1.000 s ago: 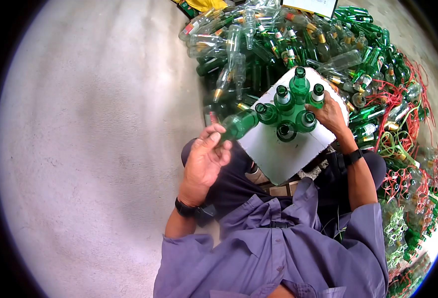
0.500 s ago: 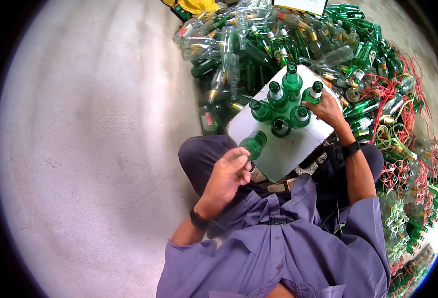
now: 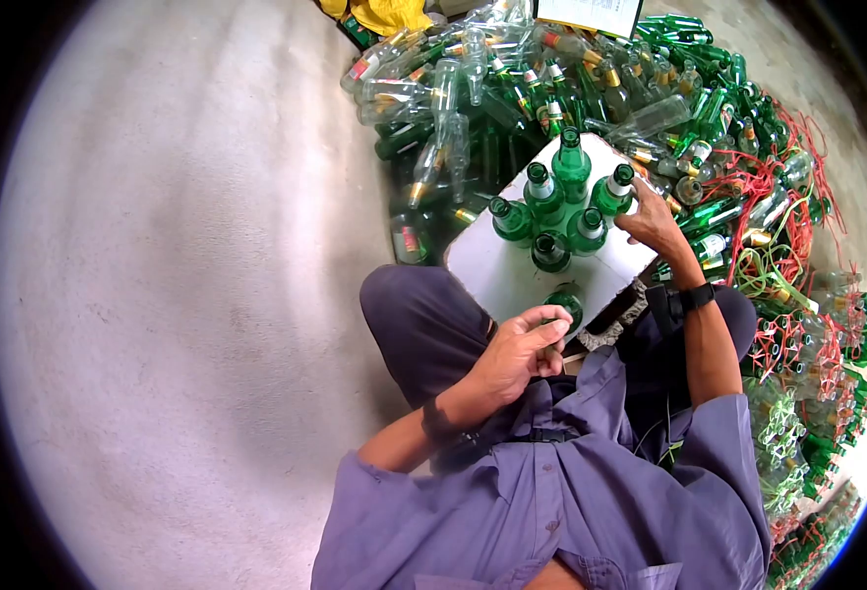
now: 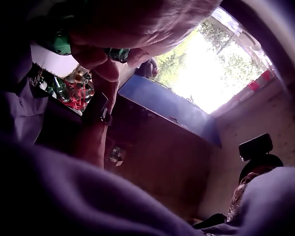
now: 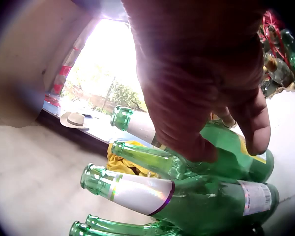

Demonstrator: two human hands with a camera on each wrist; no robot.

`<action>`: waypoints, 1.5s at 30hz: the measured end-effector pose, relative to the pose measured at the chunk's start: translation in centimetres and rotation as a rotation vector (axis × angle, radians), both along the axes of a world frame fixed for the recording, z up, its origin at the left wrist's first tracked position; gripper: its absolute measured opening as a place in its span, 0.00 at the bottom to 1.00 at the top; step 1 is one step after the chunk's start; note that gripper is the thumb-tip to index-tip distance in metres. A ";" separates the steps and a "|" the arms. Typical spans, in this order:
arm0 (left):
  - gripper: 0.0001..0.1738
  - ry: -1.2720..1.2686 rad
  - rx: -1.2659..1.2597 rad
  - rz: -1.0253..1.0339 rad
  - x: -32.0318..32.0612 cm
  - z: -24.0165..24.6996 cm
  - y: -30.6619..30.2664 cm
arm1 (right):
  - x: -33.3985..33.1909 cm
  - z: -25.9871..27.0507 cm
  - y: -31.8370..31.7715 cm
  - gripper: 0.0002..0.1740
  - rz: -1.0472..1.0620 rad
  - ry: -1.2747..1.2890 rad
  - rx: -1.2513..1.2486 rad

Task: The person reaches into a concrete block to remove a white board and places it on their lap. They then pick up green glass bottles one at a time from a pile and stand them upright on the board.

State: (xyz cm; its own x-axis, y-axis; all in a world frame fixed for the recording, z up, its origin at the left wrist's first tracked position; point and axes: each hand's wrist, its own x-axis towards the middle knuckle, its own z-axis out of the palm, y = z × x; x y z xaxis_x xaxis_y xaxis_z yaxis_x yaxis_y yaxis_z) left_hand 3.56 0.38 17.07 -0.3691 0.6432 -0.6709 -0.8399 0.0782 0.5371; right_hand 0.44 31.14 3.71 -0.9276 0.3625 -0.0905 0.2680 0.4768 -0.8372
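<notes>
My left hand [image 3: 520,356] grips a green glass bottle [image 3: 565,301] over the near edge of a white board [image 3: 605,285] in the head view; the hand hides part of the bottle. In the left wrist view, green glass [image 4: 119,54] shows between the fingers. Several green bottles [image 3: 550,252] stand upright in a cluster on the board. At its right side, my right hand [image 3: 654,222] holds a standing green bottle [image 3: 611,193] with a pale neck label. From the right wrist, thumb and fingers lie about the green bottle [image 5: 226,142].
A large heap of loose clear and green bottles [image 3: 443,88] lies beyond and right of the board. Red straps [image 3: 777,177] and strapped bundles of bottles [image 3: 797,344] lie on the right. Bare concrete floor [image 3: 187,295] spreads to the left. Yellow cloth [image 3: 389,14] lies at the top.
My left hand has brought its bottle from the board's left side rightward and nearer, to its near edge. The right hand stays beside its bottle; its thumb has drawn back slightly.
</notes>
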 end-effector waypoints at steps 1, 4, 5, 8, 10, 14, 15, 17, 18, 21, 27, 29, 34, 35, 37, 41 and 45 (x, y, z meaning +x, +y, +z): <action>0.12 0.000 0.003 0.000 0.0 -0.3 0.6 | 0.3 -1.5 0.7 0.40 0.015 0.103 0.171; 0.11 -0.022 0.044 -0.021 0.1 -1.4 2.3 | 2.3 0.5 0.4 0.27 0.043 -0.069 0.386; 0.11 -0.025 0.047 -0.021 0.2 -1.6 2.9 | 2.9 1.2 0.2 0.22 0.080 -0.248 0.488; 0.10 -0.005 0.086 0.034 0.6 -2.3 4.4 | 4.4 1.4 -0.5 0.18 0.186 -0.304 0.462; 0.10 -0.008 0.100 0.039 0.6 -2.9 4.8 | 4.9 2.0 -1.5 0.23 0.296 -0.387 0.439; 0.12 0.013 0.113 0.021 0.1 -3.5 4.9 | 5.6 1.2 -2.8 0.27 0.528 -0.436 0.306; 0.12 0.008 0.118 0.014 0.1 -3.5 5.0 | 5.6 1.7 -3.3 0.28 0.566 -0.440 0.285; 0.13 0.052 0.106 0.067 -0.1 -3.5 5.2 | 5.7 2.0 -3.9 0.26 0.628 -0.415 0.290; 0.14 0.039 0.136 0.080 -0.2 -3.9 5.3 | 5.8 1.1 -3.9 0.34 0.664 -0.396 0.281; 0.15 0.057 0.117 0.079 -0.2 -3.7 5.6 | 5.6 -0.5 -4.2 0.43 0.713 -0.396 0.242; 0.16 0.051 0.119 0.092 -1.0 -3.7 6.1 | 6.0 -1.1 -4.7 0.28 0.619 -0.187 0.187; 0.17 0.066 0.128 0.119 -1.2 -3.8 6.2 | 5.9 -0.1 -4.9 0.31 0.608 -0.182 0.149; 0.17 0.098 0.129 0.134 -1.1 -3.9 6.3 | 5.5 1.0 -5.3 0.34 0.557 -0.231 0.064; 0.18 0.116 0.124 0.121 -1.2 -3.9 6.3 | 5.5 0.6 -5.2 0.32 0.560 -0.197 0.075; 0.19 0.133 0.126 0.102 -1.4 -3.8 6.4 | 5.8 -0.8 -5.1 0.31 0.535 -0.185 0.064; 0.24 0.216 0.071 0.034 -1.5 -2.8 6.4 | 5.8 -1.5 -4.8 0.29 0.560 -0.161 0.082; 0.27 0.374 -0.016 -0.058 -1.6 -2.3 6.6 | 5.9 -0.5 -4.7 0.24 0.573 -0.215 0.134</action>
